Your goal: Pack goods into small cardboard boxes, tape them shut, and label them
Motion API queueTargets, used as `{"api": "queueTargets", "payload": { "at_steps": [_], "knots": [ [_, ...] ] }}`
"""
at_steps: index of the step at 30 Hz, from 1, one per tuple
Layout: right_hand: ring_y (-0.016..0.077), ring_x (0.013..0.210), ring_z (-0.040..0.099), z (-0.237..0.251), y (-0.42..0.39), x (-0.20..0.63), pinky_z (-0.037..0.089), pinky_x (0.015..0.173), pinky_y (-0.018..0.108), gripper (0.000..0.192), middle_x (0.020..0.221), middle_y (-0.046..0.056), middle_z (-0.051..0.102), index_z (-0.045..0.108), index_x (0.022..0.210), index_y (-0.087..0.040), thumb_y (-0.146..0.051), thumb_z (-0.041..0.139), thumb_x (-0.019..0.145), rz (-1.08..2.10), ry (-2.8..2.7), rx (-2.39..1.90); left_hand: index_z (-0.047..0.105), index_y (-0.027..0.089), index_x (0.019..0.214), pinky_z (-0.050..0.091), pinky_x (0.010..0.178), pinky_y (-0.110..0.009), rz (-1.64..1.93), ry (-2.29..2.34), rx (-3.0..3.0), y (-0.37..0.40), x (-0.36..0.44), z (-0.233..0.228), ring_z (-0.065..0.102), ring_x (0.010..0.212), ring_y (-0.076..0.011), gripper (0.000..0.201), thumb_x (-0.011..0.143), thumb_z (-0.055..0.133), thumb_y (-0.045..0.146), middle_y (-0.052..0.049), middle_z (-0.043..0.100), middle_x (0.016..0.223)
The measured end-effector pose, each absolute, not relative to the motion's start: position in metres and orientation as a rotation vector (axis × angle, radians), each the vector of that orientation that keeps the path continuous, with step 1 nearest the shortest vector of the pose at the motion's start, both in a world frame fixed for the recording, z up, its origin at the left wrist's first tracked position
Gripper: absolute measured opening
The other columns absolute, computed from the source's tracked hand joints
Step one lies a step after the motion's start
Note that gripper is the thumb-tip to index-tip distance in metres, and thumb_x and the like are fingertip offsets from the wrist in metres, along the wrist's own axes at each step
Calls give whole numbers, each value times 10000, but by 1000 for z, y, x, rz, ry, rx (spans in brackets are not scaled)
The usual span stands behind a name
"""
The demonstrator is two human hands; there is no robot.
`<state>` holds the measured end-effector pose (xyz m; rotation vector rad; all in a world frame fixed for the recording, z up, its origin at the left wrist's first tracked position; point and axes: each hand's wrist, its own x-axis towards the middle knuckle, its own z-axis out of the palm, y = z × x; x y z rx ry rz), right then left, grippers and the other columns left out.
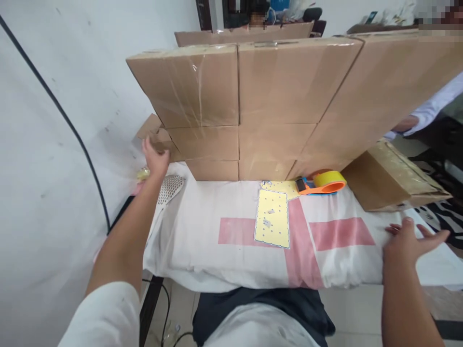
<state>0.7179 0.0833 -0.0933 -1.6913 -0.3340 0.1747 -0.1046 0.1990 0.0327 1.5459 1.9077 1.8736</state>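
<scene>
the left hand is at the tan cardboard piece with folded flaps, its fingers bent against the edge; whether they pinch it or only rest there i cannot tell. that piece sits at the lower left end of the tall wall of brown, tape-sealed cardboard boxes, close to the white wall, and whether it is a box of its own or part of the wall of boxes is hidden. the right hand is held wide, fingers spread and palm bare, above the white cloth with pink bands and just in front of the open brown cardboard box, apart from it.

the flap piece should be light and stiff along its fold but easily bent at the free edge, so a hold near the crease, thumb on one face and fingers on the other, looks surest. the open box seems light too, its walls likely to bow if squeezed mid-panel; the corners would take a grip better. the clear tape on the sealed boxes may feel slick. the orange plastic tape dispenser with a yellow roll lies by the boxes, beside the pale yellow scalloped paper card, which would crease easily
</scene>
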Motion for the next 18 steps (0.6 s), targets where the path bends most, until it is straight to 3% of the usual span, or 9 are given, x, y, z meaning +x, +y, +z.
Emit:
{"api": "queueTargets", "payload": {
  "at_steps": [2, 4, 8, 10, 12, 16, 18],
  "knots": [
    [172, 654, 588, -94, 89, 721, 567, 699, 515, 1080, 1263, 64, 465, 303, 1586, -444, -313, 801, 636, 158, -334, -1700, 396, -92, 1358, 226, 1282, -553, 1668, 2050, 1541, 223, -130, 53, 268, 1565, -338, 776, 668, 750, -94, -349, 191, 1660],
    [267, 817, 673, -94, 94, 722, 560, 759, 547, 1177, 1266, 99, 464, 268, 1619, -379, -258, 819, 586, 169, -330, -1694, 453, -121, 1282, 234, 1263, -590, 1448, 2183, 1515, 237, -149, 68, 282, 1562, -383, 667, 680, 739, -87, -338, 284, 1626],
    [386, 1075, 693, -95, 96, 724, 539, 907, 602, 1273, 1388, 161, 446, 210, 1643, -327, -192, 794, 520, 220, -340, -1688, 608, -47, 956, 335, 1242, -474, 1323, 2374, 1347, 246, -169, 80, 569, 1354, -249, 244, 739, 716, -23, -163, 594, 1384],
    [387, 1066, 699, -96, 94, 724, 530, 928, 620, 1246, 1410, 163, 449, 234, 1633, -328, -179, 768, 518, 214, -339, -1670, 598, 0, 764, 368, 1225, -433, 1341, 2387, 1317, 243, -170, 82, 636, 1221, -191, 63, 797, 651, -3, -99, 668, 1200],
    [367, 1021, 710, -97, 92, 722, 533, 906, 605, 1202, 1378, 159, 467, 288, 1612, -314, -153, 758, 517, 182, -318, -1639, 577, 9, 697, 378, 1216, -453, 1367, 2413, 1324, 236, -167, 83, 639, 1175, -186, 129, 823, 598, -7, -77, 664, 1117],
    [286, 825, 674, -92, 87, 712, 532, 785, 593, 1022, 1331, 131, 488, 422, 1478, -385, -187, 794, 547, 79, -353, -1629, 591, -48, 826, 361, 1200, -547, 1524, 2469, 1392, 210, -154, 93, 575, 1233, -220, 59, 857, 546, -24, -70, 595, 1127],
    [249, 732, 624, -87, 84, 705, 517, 716, 588, 890, 1306, 127, 501, 467, 1379, -397, -260, 816, 572, 25, -430, -1595, 591, -68, 931, 393, 1174, -509, 1614, 2473, 1439, 186, -146, 102, 545, 1256, -213, 96, 888, 511, -34, -80, 567, 1155]
  ]
}}
